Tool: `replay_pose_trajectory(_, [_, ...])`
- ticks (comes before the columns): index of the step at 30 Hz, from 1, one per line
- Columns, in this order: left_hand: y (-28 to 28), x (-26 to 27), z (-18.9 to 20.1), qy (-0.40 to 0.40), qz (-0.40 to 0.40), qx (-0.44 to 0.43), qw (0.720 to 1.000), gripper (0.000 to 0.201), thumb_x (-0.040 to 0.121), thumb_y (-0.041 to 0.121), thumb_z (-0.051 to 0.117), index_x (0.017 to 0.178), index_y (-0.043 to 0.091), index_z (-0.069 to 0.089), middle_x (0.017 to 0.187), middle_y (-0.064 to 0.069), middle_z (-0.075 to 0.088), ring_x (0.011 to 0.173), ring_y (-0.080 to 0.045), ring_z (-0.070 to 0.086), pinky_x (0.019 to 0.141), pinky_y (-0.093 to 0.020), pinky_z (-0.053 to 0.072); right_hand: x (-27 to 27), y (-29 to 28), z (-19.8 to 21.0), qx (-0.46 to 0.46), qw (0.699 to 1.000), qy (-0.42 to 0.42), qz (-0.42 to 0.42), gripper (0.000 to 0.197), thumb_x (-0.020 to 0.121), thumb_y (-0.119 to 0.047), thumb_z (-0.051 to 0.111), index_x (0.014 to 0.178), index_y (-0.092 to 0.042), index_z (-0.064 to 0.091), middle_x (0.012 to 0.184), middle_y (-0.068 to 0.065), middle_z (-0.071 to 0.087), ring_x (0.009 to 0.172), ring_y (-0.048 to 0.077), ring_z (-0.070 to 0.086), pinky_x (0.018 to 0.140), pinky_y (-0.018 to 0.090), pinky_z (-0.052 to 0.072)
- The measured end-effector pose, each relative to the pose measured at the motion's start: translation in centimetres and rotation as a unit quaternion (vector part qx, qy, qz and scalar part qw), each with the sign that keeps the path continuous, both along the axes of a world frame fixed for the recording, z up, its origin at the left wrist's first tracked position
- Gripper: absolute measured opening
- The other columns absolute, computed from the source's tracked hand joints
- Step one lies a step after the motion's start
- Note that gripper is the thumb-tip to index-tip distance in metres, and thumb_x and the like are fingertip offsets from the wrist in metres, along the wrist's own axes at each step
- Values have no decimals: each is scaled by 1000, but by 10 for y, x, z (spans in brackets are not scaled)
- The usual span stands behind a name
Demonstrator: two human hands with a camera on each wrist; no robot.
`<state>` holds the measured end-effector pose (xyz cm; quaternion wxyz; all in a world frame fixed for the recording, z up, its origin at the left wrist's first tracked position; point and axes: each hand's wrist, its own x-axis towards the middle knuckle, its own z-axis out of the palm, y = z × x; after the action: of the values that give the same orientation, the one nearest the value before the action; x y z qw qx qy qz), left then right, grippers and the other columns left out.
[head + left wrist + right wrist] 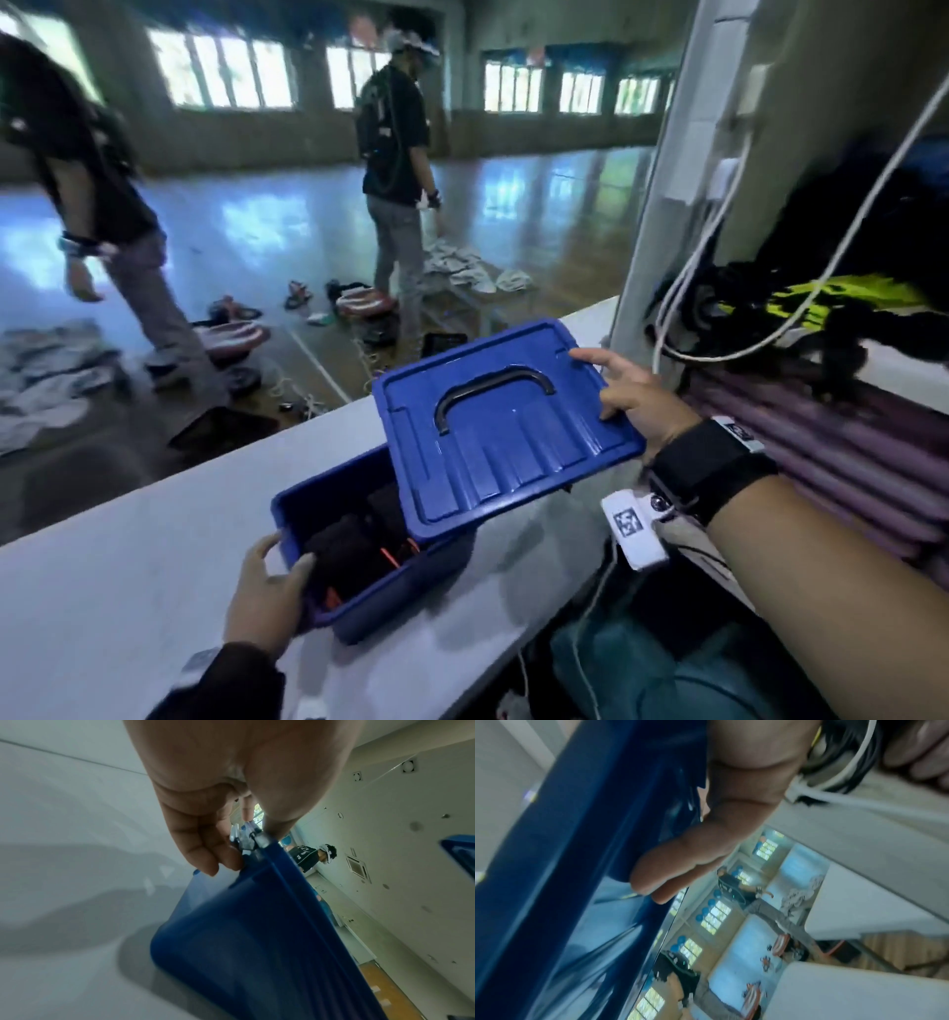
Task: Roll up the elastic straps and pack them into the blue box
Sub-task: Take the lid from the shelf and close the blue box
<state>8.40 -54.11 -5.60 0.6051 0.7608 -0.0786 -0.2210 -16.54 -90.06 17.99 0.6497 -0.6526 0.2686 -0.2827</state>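
Left hand (269, 591) grips strap-filled blue box (390, 591) — right hand (634, 393) grips lid (506, 426).

Dark rolled straps (354, 552) inside blue box (411, 591)

I see a long white bench (128, 591) running across my view. The blue box (390, 591) sits directly on it, close to its near edge, with dark rolled straps (349, 550) packed inside.
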Motion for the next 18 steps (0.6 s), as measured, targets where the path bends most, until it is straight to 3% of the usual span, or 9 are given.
replay_pose_trajectory(2, [-6,-26,46,-12,31,12,999,43,85,32,75,116,45,48,76,-21,72,65,-34,71,69,-59,59,26,10,-18,12,999,25,25,70,47,-2,46,107,-28,72,93,17,61,72,29,49,62,30,37])
replay_pose_trajectory(5, [-7,-44,63,-38,57,38,997,39,94,19,67,123,34,46,71,-22,68,59,-35,68,56,-48,59,61,20,-47,-5,995,68,69,69,49,-4,47,108,-28,70,95,20,64,68,27,53,60,30,43])
replay_pose_trajectory(8, [-3,-47,62,-18,61,63,996,40,94,24,67,127,37,47,76,-21,71,69,-43,71,60,-55,59,92,21,-80,-30,988,96,115,70,48,-5,51,108,-36,70,114,21,66,88,44,60,71,46,50])
replay_pose_trajectory(10, [-3,-49,61,-10,70,64,995,36,98,28,61,129,39,49,79,-18,72,72,-41,72,63,-54,59,108,25,-93,-22,984,109,137,70,48,-4,51,108,-36,70,102,27,65,78,41,56,68,42,46])
replay_pose_trajectory(12, [-3,-54,67,3,88,52,995,27,102,32,52,127,41,53,85,-14,74,72,-39,71,65,-48,59,117,32,-99,-6,981,113,156,68,50,-3,49,110,-30,69,86,22,60,71,30,49,63,33,40])
replay_pose_trajectory(15, [-4,-63,78,5,111,50,993,24,104,36,43,120,39,61,87,-7,72,63,-26,65,60,-37,53,125,41,-105,8,976,114,186,69,52,-2,48,114,-24,67,75,14,56,66,26,42,55,28,34])
replay_pose_trajectory(18, [-4,-71,84,8,122,75,990,24,103,42,44,116,33,63,95,-7,71,62,-20,64,61,-34,53,130,48,-114,-1,973,111,204,69,52,-3,48,115,-24,67,73,15,56,62,24,38,50,25,33])
